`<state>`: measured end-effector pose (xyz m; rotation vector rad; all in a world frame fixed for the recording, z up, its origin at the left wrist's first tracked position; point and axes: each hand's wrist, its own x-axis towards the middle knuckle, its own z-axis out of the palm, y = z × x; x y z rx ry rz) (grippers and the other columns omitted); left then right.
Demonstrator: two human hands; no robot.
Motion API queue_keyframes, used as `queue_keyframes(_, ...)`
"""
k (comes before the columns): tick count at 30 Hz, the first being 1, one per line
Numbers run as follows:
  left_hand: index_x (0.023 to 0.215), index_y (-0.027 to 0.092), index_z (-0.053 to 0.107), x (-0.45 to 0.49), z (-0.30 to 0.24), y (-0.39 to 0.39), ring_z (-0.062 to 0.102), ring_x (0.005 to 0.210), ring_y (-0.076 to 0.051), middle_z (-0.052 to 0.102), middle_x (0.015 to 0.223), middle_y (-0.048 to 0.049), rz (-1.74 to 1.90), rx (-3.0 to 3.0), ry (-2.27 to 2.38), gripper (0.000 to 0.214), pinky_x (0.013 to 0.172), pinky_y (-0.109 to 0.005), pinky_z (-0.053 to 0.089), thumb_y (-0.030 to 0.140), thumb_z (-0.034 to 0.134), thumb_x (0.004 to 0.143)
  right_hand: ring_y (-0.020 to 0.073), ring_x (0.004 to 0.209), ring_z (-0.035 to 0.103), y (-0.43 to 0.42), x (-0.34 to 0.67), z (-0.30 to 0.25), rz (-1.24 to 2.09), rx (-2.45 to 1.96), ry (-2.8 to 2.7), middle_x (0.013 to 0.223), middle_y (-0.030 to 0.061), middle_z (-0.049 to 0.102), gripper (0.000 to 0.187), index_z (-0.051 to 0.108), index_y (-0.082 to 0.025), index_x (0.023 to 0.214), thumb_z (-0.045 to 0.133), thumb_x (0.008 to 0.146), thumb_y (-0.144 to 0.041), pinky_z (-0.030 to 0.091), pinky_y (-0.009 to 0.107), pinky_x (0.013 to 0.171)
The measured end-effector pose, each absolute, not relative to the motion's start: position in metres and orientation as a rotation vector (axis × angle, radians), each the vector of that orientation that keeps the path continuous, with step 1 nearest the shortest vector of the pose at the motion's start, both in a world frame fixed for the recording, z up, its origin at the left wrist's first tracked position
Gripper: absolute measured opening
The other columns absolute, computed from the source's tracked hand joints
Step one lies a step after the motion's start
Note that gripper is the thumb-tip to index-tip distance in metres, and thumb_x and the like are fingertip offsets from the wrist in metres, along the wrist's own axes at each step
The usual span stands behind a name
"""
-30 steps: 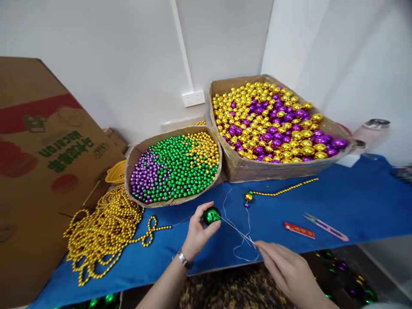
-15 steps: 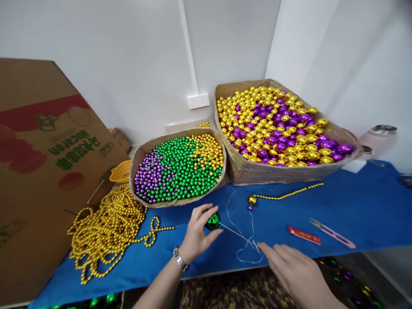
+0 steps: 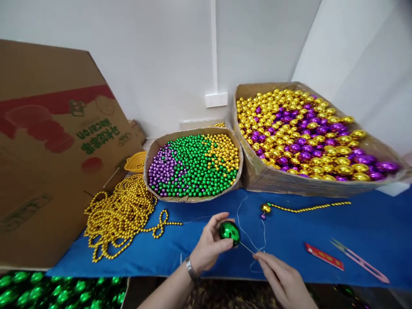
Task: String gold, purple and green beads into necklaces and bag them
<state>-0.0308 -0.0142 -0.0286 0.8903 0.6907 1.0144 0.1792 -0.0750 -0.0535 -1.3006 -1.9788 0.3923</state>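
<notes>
A large shiny green ball [image 3: 229,233] is gripped between the thumb and fingers of my left hand [image 3: 207,249], which wears a metal-banded watch. Pinched in my right hand [image 3: 281,277] is a long thin needle [image 3: 247,247], its far end at the ball's lower right side. Whether it passes through the ball is hidden. Pale thread [image 3: 264,234] loops near my right fingers and runs up to a small purple bead [image 3: 263,216]. Beyond that bead lie a gold ball [image 3: 265,208] and a short gold bead strand [image 3: 305,210] on the blue cloth [image 3: 225,210].
One box [image 3: 151,198] holds small purple, green and gold beads; a larger box [image 3: 277,184] holds gold and purple balls. Gold bead strands [image 3: 119,219] are heaped at left beside a cardboard carton [image 3: 48,171]. Thread snips [image 3: 360,262] and a red packet [image 3: 324,256] lie at right.
My right hand has come closer to the green ball, and less of the needle shows between them. The ball has turned more into view. The whole view has shifted.
</notes>
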Motion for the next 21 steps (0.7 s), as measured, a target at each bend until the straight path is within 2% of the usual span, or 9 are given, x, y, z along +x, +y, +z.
queue_keyframes(5, 0.108, 0.019, 0.056, -0.025, -0.023, -0.015, 0.056, 0.095, -0.020, 0.057, 0.115, -0.0102, 1.037, 0.935, 0.685, 0.060, 0.079, -0.028, 0.047, 0.019, 0.083, 0.055, 0.0177, 0.080, 0.070, -0.075, 0.181, -0.060, 0.471, -1.281, -1.920, 0.089, 0.0062, 0.073, 0.028, 0.067, -0.021, 0.095, 0.041, 0.093, -0.031, 0.057, 0.023, 0.072)
queue_keyframes(10, 0.108, 0.019, 0.056, -0.022, -0.023, -0.017, 0.057, 0.093, -0.020, 0.060, 0.109, -0.0097, 1.029, 0.879, 0.667, 0.060, 0.076, -0.027, 0.047, 0.019, 0.083, 0.055, 0.0175, 0.082, 0.070, -0.076, 0.183, -0.062, 0.506, -1.293, -1.916, 0.091, 0.0075, 0.072, 0.028, 0.066, -0.020, 0.097, 0.041, 0.093, -0.030, 0.057, 0.021, 0.071)
queue_keyframes(15, 0.110, 0.022, 0.052, -0.023, -0.022, -0.017, 0.062, 0.085, -0.022, 0.057, 0.111, -0.0091, 0.974, 0.765, 0.639, 0.059, 0.070, -0.033, 0.052, 0.021, 0.081, 0.059, 0.0184, 0.081, 0.070, -0.077, 0.184, -0.062, 0.418, -1.291, -1.933, 0.091, 0.0055, 0.073, 0.028, 0.067, -0.022, 0.098, 0.041, 0.093, -0.031, 0.058, 0.023, 0.071)
queue_keyframes(18, 0.112, 0.023, 0.050, -0.023, -0.023, -0.016, 0.064, 0.082, -0.022, 0.056, 0.110, -0.0088, 0.940, 0.712, 0.604, 0.055, 0.066, -0.032, 0.053, 0.024, 0.077, 0.065, 0.0171, 0.081, 0.070, -0.076, 0.183, -0.061, 0.441, -1.306, -1.947, 0.091, 0.0062, 0.073, 0.030, 0.067, -0.021, 0.098, 0.039, 0.093, -0.031, 0.057, 0.020, 0.069)
queue_keyframes(21, 0.112, 0.023, 0.051, -0.019, -0.029, -0.018, 0.063, 0.083, -0.021, 0.056, 0.110, -0.0086, 0.959, 0.763, 0.630, 0.056, 0.068, -0.033, 0.053, 0.020, 0.078, 0.064, 0.0158, 0.080, 0.070, -0.072, 0.179, -0.060, 0.441, -1.283, -1.967, 0.090, 0.0061, 0.073, 0.033, 0.068, -0.021, 0.098, 0.037, 0.094, -0.032, 0.056, 0.017, 0.070)
